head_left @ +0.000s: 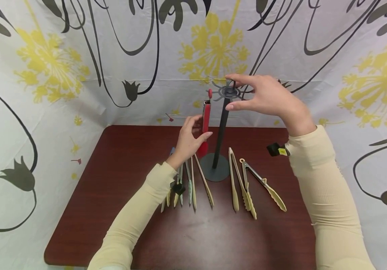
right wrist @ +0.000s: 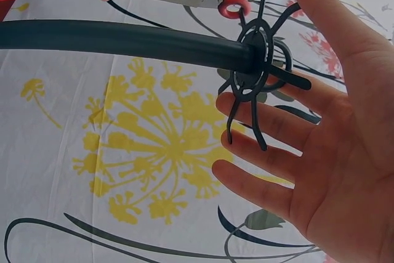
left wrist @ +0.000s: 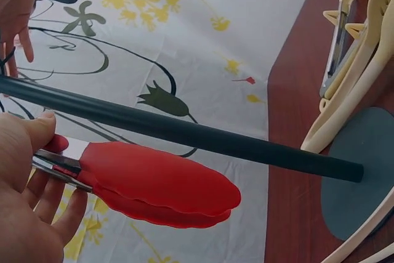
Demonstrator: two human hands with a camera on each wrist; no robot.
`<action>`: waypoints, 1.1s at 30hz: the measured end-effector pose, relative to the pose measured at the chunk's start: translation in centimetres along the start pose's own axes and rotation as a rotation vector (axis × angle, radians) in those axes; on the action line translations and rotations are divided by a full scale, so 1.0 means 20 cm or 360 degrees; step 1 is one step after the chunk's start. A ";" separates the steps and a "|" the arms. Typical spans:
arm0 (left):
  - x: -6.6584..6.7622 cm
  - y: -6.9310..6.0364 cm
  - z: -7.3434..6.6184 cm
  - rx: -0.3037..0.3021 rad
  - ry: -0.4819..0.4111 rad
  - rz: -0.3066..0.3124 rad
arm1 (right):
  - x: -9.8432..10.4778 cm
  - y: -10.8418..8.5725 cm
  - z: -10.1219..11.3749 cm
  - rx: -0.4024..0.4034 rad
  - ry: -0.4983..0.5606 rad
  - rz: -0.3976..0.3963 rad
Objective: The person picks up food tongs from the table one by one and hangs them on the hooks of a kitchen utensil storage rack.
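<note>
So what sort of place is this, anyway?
Probably a makeshift indoor demonstration space, though I can't be sure: a flower-patterned cloth hangs behind a brown table, where several tongs lie beside a dark hooked stand.

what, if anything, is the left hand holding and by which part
The red tongs: the left hand has them between thumb and fingers, around the arms just above the scalloped heads.
</note>
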State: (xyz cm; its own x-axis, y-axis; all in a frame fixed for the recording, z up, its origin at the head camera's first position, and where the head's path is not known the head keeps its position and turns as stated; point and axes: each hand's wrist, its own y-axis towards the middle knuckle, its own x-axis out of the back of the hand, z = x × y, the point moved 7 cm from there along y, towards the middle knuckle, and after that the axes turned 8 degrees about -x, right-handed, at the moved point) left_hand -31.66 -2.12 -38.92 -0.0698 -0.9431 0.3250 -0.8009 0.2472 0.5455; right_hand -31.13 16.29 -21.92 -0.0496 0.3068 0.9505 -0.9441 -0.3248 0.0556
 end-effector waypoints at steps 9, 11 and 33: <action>-0.01 0.00 0.01 0.0031 -0.0025 -0.0021 | -0.01 0.00 0.00 0.0016 0.0028 0.0030; -0.01 0.00 0.02 0.0036 -0.0016 -0.0022 | -0.01 0.00 0.00 0.0016 0.0026 0.0055; -0.02 0.03 0.01 0.0078 0.0026 0.0033 | -0.02 0.00 -0.04 0.0044 0.0241 0.0129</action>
State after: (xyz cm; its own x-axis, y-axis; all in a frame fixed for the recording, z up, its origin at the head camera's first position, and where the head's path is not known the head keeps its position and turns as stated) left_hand -32.26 -1.57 -38.98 -0.0773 -0.9340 0.3489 -0.8274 0.2553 0.5002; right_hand -31.40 16.81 -22.58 -0.1757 0.4092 0.8953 -0.9258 -0.3779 -0.0090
